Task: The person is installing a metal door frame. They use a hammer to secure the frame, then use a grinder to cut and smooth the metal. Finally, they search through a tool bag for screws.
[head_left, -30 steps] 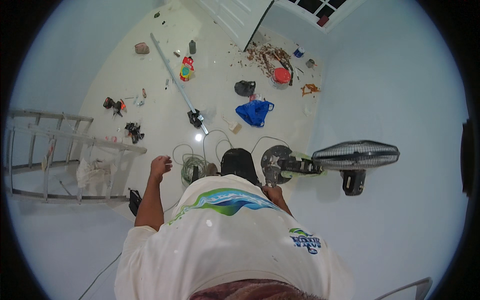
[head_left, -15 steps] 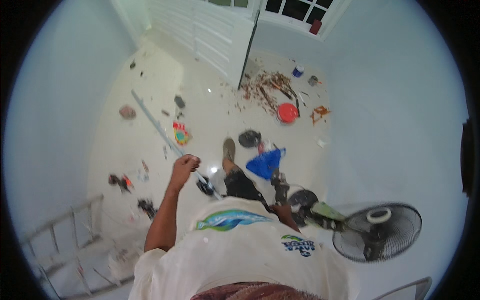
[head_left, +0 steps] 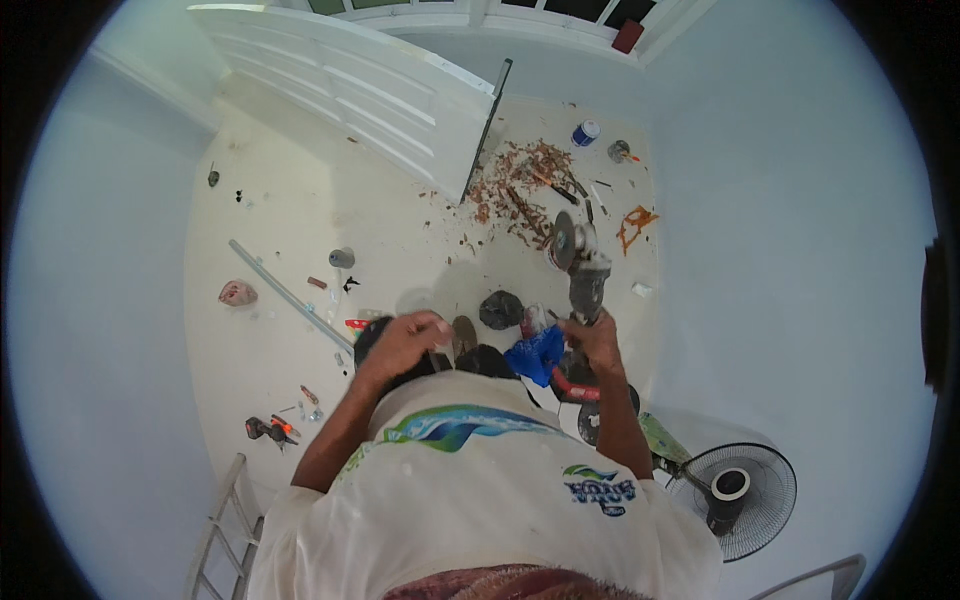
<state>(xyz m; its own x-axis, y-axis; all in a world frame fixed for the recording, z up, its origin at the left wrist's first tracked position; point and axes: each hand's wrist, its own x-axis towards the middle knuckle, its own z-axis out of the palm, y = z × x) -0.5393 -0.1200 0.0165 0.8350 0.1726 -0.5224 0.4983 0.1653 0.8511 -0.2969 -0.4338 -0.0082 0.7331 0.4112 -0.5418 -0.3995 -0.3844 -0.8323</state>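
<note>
My right hand is wrapped round the rear of an angle grinder, lifted off to the right, its disc pointing away from me. In front of my body, my left hand has its fingers curled together above my bent left leg; what they hold, if anything, I cannot make out. A long pale grey metal strip slants along the floor at the left, its near end passing out of sight by that leg. Next to my right hand is a blue plastic bag.
A white panelled door stands ajar ahead, with brown debris by its edge. A blue-and-white can is at the far right. A standing fan is near right, a ladder near left. A cordless drill lies left.
My right hand has come up from low by my side and now shows holding the grinder. The left hand has moved right, away from the strip's visible length. My left leg now shows bent.
</note>
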